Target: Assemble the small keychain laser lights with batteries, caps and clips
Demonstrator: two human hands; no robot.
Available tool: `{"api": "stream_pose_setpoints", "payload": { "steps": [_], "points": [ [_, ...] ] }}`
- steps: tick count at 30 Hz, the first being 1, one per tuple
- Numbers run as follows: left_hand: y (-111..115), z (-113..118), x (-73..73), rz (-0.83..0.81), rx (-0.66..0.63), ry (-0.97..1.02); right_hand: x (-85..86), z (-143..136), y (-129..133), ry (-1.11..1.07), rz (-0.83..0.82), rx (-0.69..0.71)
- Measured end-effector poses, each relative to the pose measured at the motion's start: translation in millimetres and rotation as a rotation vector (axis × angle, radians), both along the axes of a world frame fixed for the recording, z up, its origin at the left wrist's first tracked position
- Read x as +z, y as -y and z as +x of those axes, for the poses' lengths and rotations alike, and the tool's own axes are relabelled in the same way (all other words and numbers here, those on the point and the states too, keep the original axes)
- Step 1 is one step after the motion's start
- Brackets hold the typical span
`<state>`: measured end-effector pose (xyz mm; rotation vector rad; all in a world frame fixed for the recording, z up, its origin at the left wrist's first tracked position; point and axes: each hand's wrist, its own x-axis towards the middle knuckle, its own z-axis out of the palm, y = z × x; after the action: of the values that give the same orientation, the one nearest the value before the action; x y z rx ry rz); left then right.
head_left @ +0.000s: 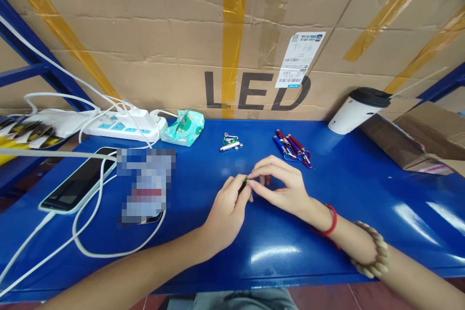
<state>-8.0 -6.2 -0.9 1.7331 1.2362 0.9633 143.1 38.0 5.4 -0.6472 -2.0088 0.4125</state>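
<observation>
My left hand (228, 208) is closed around a small green piece (246, 182), most of it hidden by the fingers. Thumb and fingertips of my right hand (281, 185) pinch its end, so both hands meet over the table's middle. Beyond them lies a silver tube (229, 146) with a green carabiner clip (231, 139) and several tiny round silver parts. To the right of these rests a group of red, blue and purple keychain penlights (290, 147) with coloured clips.
On the blue table (203, 261) lie a charging phone (78, 184), white cables and a power strip (123, 126). A tissue packet (185, 127) sits behind. At right stand a lidded paper cup (348, 114) and an open carton (395, 143). A large cardboard box (163, 48) walls the back.
</observation>
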Motion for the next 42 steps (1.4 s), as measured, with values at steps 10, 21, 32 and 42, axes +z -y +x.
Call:
{"api": "stream_pose_setpoints", "payload": {
  "steps": [10,21,32,42],
  "points": [
    [6,2,3.3,-0.059,-0.090,-0.032,-3.7,6,-15,0.195,-0.211,-0.064],
    [9,0,5.4,-0.031,-0.128,-0.046,-21.3,3,-41,0.589,-0.086,-0.168],
    [7,-1,5.5,-0.017,-0.106,-0.071,-28.6,-2,-50,0.592,-0.018,-0.252],
    [8,0,6.2,-0.027,-0.097,-0.094,-19.2,-3,-44,0.691,0.049,-0.198]
  ]
}}
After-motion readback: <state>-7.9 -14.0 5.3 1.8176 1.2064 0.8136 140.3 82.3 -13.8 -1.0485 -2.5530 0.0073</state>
